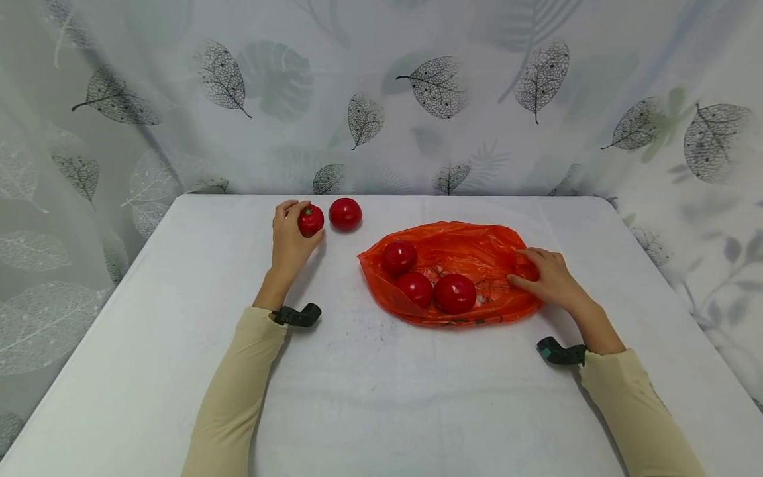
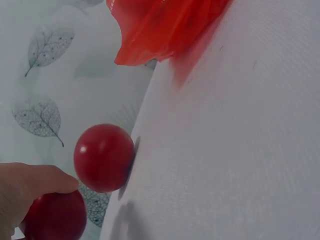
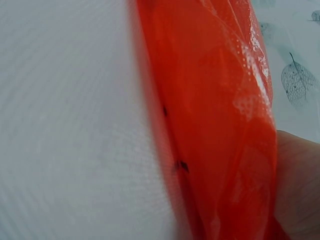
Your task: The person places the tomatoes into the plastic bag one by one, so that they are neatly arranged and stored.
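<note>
1. Pinching a tomato (image 1: 311, 221) between thumb and fingers, your left hand (image 1: 290, 242) has its grip curled round the fruit's sides, likely because a smooth, round thing needs support from opposite faces.
2. Just beside it, apart, a second tomato (image 1: 345, 214) sits near the far edge of the counter (image 1: 381, 411), left of the bag; the flat surface seems enough to stop it rolling.
3. Your orange-red bag (image 1: 471, 245) lies with its mouth spread upward, three bagged tomatoes (image 1: 455, 293) grouped toward its left and middle, where the low walls probably contain them.
4. Your right hand (image 1: 554, 281) curves its grip round the bag's right end, presumably steadying the thin plastic; you cannot tell whether another fruit lies under those fingers.
</note>
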Tool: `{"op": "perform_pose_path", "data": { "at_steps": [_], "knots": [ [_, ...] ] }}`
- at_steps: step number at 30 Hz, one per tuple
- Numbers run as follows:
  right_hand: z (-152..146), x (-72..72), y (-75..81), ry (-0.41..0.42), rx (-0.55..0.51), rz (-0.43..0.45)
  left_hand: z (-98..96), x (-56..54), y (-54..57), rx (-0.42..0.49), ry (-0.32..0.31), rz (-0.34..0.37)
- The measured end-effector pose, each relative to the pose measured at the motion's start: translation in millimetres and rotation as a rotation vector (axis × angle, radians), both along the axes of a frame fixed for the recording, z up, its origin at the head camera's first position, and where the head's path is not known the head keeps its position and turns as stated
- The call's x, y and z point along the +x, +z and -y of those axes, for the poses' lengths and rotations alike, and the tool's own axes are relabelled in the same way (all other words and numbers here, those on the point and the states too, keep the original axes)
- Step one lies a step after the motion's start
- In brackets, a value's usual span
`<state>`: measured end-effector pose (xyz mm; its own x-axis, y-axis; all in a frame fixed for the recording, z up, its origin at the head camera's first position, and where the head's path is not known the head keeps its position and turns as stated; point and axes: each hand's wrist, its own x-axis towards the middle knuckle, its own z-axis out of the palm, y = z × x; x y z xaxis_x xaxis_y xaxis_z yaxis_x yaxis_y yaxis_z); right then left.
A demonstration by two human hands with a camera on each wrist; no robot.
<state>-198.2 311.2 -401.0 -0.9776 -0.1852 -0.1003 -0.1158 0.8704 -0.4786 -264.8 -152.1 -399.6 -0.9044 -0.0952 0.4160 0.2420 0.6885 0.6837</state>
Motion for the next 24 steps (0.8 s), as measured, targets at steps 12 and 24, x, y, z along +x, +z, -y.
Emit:
{"op": "perform_pose_path", "data": {
  "at_steps": [12, 24],
  "knots": [
    [-1, 1.5, 0.3, 0.003, 0.004, -0.011, -14.5, 6.8, 15.0, -0.014, -0.049, -0.039],
    [0, 0.3, 0.9, 0.007, -0.001, -0.004, -32.3, 21.6, 35.8, -0.064, -0.127, -0.113]
  ]
}}
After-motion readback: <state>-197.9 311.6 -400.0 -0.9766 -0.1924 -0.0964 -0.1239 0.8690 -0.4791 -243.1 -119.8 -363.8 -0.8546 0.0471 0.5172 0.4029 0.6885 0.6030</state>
